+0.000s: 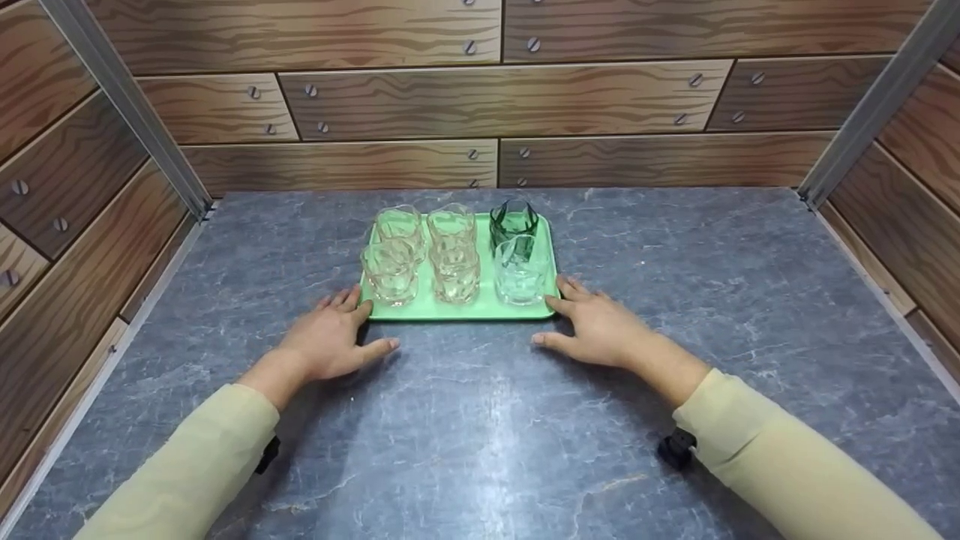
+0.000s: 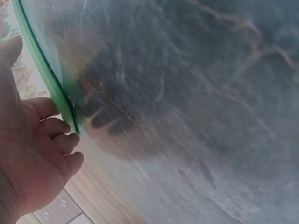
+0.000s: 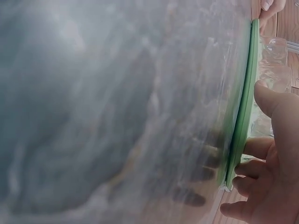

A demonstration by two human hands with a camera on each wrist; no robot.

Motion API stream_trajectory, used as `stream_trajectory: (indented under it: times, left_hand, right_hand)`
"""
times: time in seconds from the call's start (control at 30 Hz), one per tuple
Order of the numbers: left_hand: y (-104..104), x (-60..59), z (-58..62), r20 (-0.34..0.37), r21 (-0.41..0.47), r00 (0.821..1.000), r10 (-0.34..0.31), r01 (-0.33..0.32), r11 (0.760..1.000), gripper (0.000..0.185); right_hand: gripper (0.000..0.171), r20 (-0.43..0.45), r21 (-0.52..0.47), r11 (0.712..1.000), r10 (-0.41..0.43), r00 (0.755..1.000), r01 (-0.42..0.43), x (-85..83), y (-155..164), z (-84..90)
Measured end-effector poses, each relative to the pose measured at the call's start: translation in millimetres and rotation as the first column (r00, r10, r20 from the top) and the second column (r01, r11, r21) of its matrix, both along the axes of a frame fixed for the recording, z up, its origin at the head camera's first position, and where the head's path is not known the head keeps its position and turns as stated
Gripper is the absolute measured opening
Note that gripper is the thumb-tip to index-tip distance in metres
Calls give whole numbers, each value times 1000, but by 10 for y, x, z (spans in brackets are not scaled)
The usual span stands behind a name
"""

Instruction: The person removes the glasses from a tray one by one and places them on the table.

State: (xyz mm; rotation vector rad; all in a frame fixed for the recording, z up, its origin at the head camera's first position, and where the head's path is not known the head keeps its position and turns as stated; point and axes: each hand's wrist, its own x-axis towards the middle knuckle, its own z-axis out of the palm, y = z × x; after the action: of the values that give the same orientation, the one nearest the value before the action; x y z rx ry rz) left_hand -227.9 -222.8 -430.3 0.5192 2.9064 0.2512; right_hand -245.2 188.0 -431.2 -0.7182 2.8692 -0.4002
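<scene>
Nearest you, both of your pale yellow sleeves (image 1: 202,465) reach forward over the grey marbled stone tabletop (image 1: 480,435). Your left hand (image 1: 330,341) lies palm down at the near left corner of the flat light green plastic tray (image 1: 427,306); the thumb points toward the middle of the table, and the left wrist view shows the fingertips (image 2: 65,135) bent against the tray's rim (image 2: 51,88), touching it without closing round it. Your right hand (image 1: 596,326) mirrors this at the near right corner, fingers loosely bent and their tips (image 3: 247,165) against the green edge (image 3: 243,107), thumb spread apart.

The tray rests flat on the tabletop, just past your hands and about midway across. On it stand five clear drinking glasses (image 1: 456,271) in two rows, close together, with one dark green faceted glass (image 1: 513,219) at the far right corner.

Beyond the tray rises the back wall of brown wood-grain panels (image 1: 495,97) dotted with screw heads.
</scene>
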Motion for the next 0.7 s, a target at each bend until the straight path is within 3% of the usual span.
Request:
stream_trajectory:
  times: [0.43,0.7]
  left_hand:
    - [21,-23,29,-7,-8,1000,-24,24,1000,98]
    - [28,53,26,-22,-1,999,-39,39,999,95]
  right_hand:
    - [87,5,-17,1000,27,1000,-27,-1,53,9]
    - [90,33,-14,999,47,998,-47,105,123,6]
